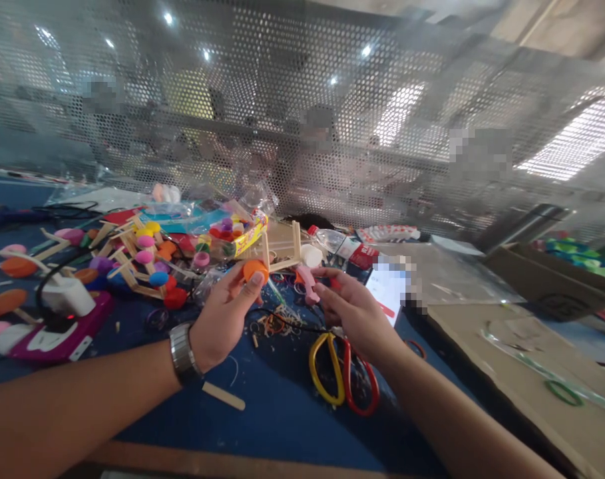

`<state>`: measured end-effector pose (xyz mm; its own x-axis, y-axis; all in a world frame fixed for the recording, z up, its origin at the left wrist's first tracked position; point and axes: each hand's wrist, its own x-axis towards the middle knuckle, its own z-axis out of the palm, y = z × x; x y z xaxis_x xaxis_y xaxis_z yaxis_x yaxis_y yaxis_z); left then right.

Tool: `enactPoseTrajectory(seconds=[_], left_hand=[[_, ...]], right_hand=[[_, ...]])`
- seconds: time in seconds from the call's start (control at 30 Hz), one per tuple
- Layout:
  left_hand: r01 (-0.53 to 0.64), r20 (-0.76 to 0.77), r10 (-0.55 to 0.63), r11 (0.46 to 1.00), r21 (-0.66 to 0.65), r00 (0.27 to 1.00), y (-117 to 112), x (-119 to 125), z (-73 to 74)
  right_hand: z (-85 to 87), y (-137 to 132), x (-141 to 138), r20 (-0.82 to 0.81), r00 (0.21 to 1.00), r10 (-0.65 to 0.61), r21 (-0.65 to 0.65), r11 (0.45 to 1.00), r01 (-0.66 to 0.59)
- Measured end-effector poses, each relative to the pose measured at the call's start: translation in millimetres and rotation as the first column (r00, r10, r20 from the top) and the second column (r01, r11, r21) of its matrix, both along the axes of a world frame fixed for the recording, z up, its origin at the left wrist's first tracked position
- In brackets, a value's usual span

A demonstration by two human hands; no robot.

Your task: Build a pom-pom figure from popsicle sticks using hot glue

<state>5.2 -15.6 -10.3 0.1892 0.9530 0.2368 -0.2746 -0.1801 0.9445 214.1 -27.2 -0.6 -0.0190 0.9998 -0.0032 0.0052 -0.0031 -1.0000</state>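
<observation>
My left hand [225, 313], with a metal watch on its wrist, pinches an orange bottle cap [255, 269] fixed to a frame of popsicle sticks [282, 249]. A white cap [311, 255] sits on the frame's right side. My right hand [349, 303] is closed just right of the frame, fingers pinched near a small pink piece [307, 283]; what it grips is hard to make out. Both hands hover over the blue table [277, 412].
Stick-and-cap models [137, 256] and a clear bag of coloured caps [227, 233] lie at the left. Yellow and red scissors handles [342, 372] rest below my right hand. A loose stick [223, 396], a white charger [67, 296], cardboard [522, 359], and a perforated metal screen [302, 113] with people behind it are also in view.
</observation>
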Motion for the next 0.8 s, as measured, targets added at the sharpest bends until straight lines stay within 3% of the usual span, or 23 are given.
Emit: enactPoseTrajectory(seconds=[0.07,0.27,0.33,0.4,0.47,0.53,0.57,0.6,0.63,0.7,0.8], left_hand=[[0.014,-0.005,-0.014,1.0,-0.015,1.0,-1.5,0.2,1.2],[0.068,-0.023,-0.069,0.996,-0.055,0.997,-5.3,1.8,6.1],[0.047,-0.018,-0.048,0.997,-0.059,0.999,-4.7,1.9,6.8],[0.011,-0.027,-0.013,0.998,-0.055,1.0,-3.5,1.8,7.2],[-0.024,-0.044,0.022,0.999,-0.041,0.999,-2.2,1.9,7.6],[-0.036,-0.052,0.034,0.999,-0.04,0.998,-1.4,2.1,8.1],[-0.038,-0.049,0.035,0.998,-0.045,0.998,-1.3,2.3,8.3],[-0.037,-0.046,0.035,0.998,-0.051,0.998,-1.3,2.5,8.4],[-0.037,-0.045,0.035,0.998,-0.056,0.998,-1.5,2.8,8.5],[-0.043,-0.05,0.041,0.997,-0.058,0.998,-2.2,3.1,8.5],[-0.051,-0.067,0.048,0.997,-0.053,0.997,-3.0,3.0,8.2]], right_hand=[[-1.3,2.0,0.8,-0.012,1.0,-0.011,0.009,1.0,0.011],[-1.1,-3.0,-4.2,-0.093,0.972,0.216,0.043,0.976,-0.213],[-0.5,-7.4,-5.4,-0.055,0.967,0.25,0.108,0.964,-0.243],[1.0,-11.7,-5.2,0.066,0.981,0.185,0.252,0.948,-0.195],[3.1,-14.4,-3.4,0.203,0.978,-0.041,0.506,0.859,-0.069],[4.6,-14.5,-0.4,0.212,0.928,-0.305,0.74,0.67,0.051],[4.9,-13.8,1.3,0.167,0.911,-0.376,0.806,0.585,0.094],[4.9,-12.8,3.0,0.115,0.913,-0.391,0.837,0.533,0.122],[4.6,-11.9,4.4,0.071,0.931,-0.359,0.845,0.517,0.135],[4.0,-11.5,6.1,0.008,0.975,-0.22,0.824,0.554,0.119],[4.9,-15.2,4.6,0.056,0.995,-0.087,0.721,0.693,0.02]])
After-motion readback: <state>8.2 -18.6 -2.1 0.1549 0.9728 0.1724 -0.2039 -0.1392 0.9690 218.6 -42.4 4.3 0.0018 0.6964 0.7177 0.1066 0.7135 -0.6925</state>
